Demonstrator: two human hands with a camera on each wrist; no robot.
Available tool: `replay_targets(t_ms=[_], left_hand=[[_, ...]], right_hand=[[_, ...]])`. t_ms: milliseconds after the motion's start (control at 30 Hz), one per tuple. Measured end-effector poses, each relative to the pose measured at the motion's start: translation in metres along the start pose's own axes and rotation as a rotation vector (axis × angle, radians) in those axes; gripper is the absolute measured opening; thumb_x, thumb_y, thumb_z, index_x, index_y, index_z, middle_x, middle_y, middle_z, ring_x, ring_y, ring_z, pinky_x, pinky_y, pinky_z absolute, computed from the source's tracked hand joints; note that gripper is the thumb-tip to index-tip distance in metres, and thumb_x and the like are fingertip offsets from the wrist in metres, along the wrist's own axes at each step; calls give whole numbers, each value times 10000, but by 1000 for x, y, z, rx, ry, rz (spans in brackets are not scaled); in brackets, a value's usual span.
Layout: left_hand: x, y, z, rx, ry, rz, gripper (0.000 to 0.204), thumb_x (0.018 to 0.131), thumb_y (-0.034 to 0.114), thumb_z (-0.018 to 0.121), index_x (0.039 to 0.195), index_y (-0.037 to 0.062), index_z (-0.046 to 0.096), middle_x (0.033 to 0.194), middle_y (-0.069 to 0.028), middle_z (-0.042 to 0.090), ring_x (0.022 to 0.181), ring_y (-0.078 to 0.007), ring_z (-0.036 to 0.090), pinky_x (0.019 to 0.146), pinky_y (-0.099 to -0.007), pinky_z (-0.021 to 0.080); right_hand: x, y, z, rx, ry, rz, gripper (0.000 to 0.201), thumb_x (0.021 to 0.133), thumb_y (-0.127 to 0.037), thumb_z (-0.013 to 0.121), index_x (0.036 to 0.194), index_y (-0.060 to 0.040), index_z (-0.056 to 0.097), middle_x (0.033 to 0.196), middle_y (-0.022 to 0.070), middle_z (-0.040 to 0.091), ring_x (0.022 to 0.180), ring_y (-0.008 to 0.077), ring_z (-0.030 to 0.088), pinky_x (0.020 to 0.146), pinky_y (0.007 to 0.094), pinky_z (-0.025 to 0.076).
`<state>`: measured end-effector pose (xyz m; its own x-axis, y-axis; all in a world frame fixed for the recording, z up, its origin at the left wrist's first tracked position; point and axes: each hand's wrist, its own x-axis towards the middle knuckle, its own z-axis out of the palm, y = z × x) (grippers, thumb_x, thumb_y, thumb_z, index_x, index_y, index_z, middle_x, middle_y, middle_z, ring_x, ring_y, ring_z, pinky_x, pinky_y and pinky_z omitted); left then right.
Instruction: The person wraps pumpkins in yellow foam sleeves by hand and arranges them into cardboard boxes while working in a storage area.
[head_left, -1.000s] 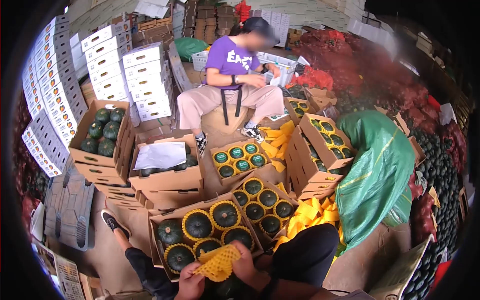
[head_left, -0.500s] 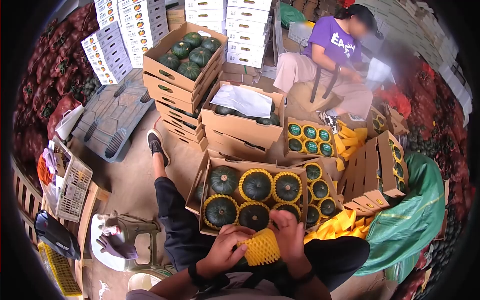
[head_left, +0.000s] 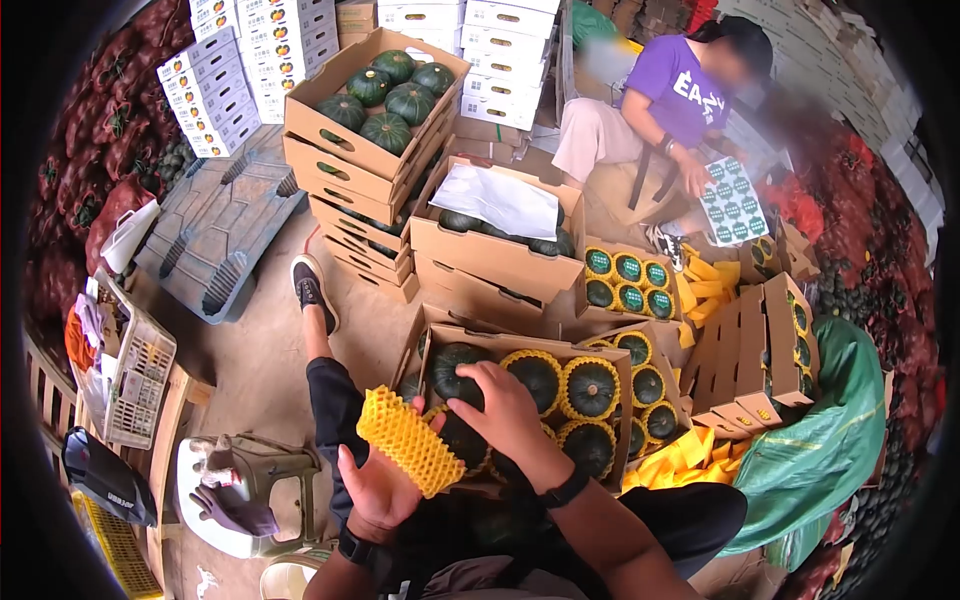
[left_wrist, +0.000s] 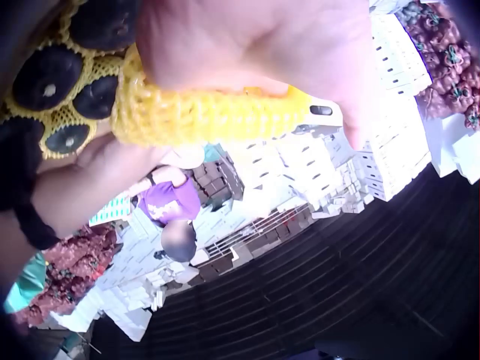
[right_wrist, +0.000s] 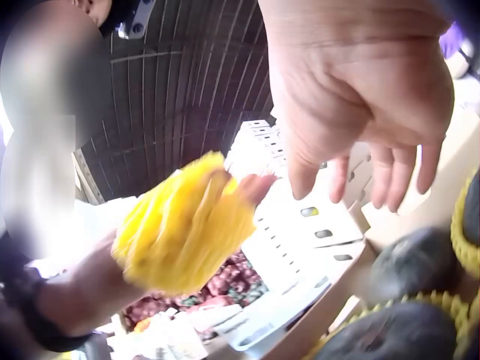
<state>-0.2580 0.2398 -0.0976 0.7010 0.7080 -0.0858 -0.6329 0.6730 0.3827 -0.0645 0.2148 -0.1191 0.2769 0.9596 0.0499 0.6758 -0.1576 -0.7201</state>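
A yellow foam net sleeve (head_left: 410, 442) sits around the fingers of my left hand (head_left: 383, 492), which is turned palm up with the thumb apart. In the right wrist view, fingertips poke out of the sleeve's far end (right_wrist: 184, 232). My right hand (head_left: 505, 410) reaches over the cardboard box (head_left: 625, 372) in front of me. Its fingers point down and overlap a bare dark green pumpkin (head_left: 452, 368) in the head view; the right wrist view shows them above that pumpkin (right_wrist: 416, 259), holding nothing. Other pumpkins (head_left: 590, 388) in the box wear yellow net sleeves.
Boxes of pumpkins (head_left: 385, 100) stand stacked ahead, one topped by white paper (head_left: 497, 198). Yellow sleeves (head_left: 690, 458) lie beside a green sack (head_left: 820, 440) at right. A seated person (head_left: 670, 110) holds a sticker sheet (head_left: 733, 200). A stool (head_left: 250, 495) stands at left.
The sleeve, earlier handled by both hands, has moved left on the left hand. The right hand has let go and moved forward to the bare pumpkin. The seated person's sheet is lowered.
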Motion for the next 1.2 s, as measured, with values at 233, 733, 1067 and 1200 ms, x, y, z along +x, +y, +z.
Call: replay_targets(t_ms=[233,733,1067,1200], left_hand=[[-9,-14,-50,184,210,-85,790,838,283,624,1464,204,149,1474,-29,272,1318,-291,313,1012,-533,337],[-43,-41,-12,-136,-110,-369,758,799,305,687,1389,14,311,1332,-148,475,1217,-273,481,1038,-431,366],[-30,-48,46,540,-21,-120,631,756,-94,667,1312,15,389,1206,-96,545,1066,-173,568,867,-304,506],[-33,-56,47,634,93,11,744,755,-66,697,1369,40,291,1253,-114,493,1134,-195,521,907,-313,484]], right_hand=[[42,23,54,-438,-42,188,894,591,-438,796,1375,-299,388,1243,290,415,1203,423,398,1045,483,281],[-128,11,4,1092,-512,289,505,958,-168,503,1411,-43,318,1362,106,444,1257,179,433,1035,342,358],[-109,-5,-39,470,673,-39,257,697,125,599,820,-62,472,766,29,426,645,103,400,589,218,351],[-115,-7,-32,388,795,-101,280,670,137,623,837,-50,498,765,49,453,647,132,435,583,238,377]])
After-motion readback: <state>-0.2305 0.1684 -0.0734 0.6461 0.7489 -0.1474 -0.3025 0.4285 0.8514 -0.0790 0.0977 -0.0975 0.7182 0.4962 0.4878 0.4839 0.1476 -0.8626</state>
